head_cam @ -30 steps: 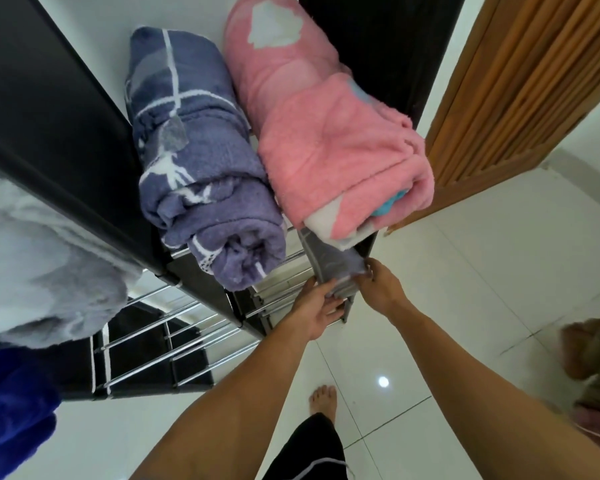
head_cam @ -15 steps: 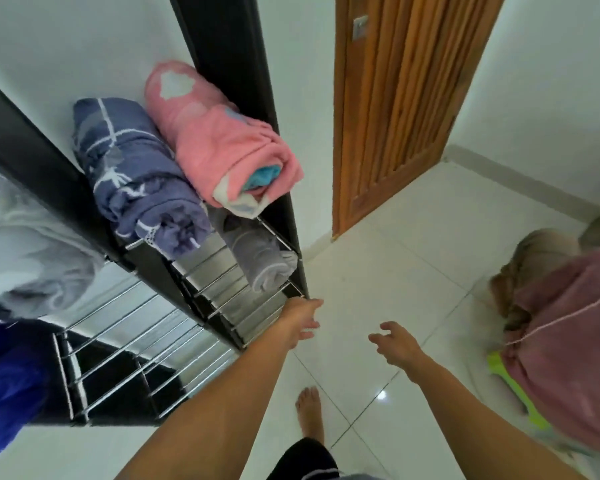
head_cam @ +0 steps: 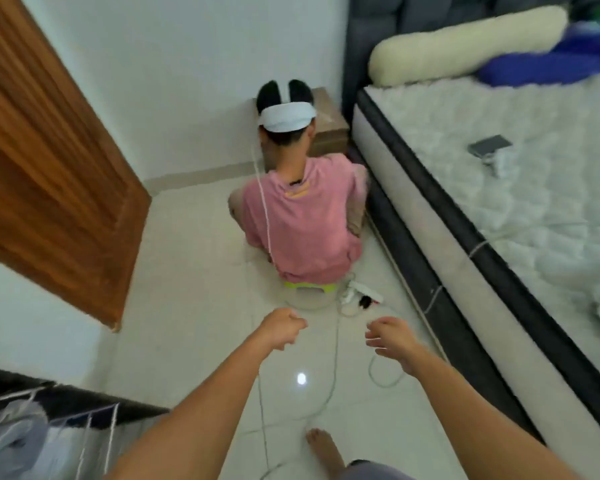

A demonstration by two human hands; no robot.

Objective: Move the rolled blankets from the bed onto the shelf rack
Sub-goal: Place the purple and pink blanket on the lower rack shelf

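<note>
My left hand (head_cam: 282, 328) hangs over the tiled floor with its fingers loosely curled and nothing in it. My right hand (head_cam: 394, 341) is beside it, fingers apart and empty. The bed (head_cam: 499, 188) with a white fuzzy cover fills the right side. On it at the far end lie a cream rolled blanket (head_cam: 465, 45) and a blue blanket (head_cam: 548, 62). Only a corner of the wire shelf rack (head_cam: 49, 431) shows at the bottom left, with a pale grey roll on it.
A person in a pink shirt (head_cam: 300, 216) sits on a low stool facing the wall, between me and the bed's head. White cables (head_cam: 329, 379) and a power strip (head_cam: 359, 297) lie on the floor. A wooden door (head_cam: 49, 174) stands left. A phone (head_cam: 489, 145) rests on the bed.
Both hands let go of the grey roll on the rack and came away empty. The view swung from the rack to the floor and the bed.
</note>
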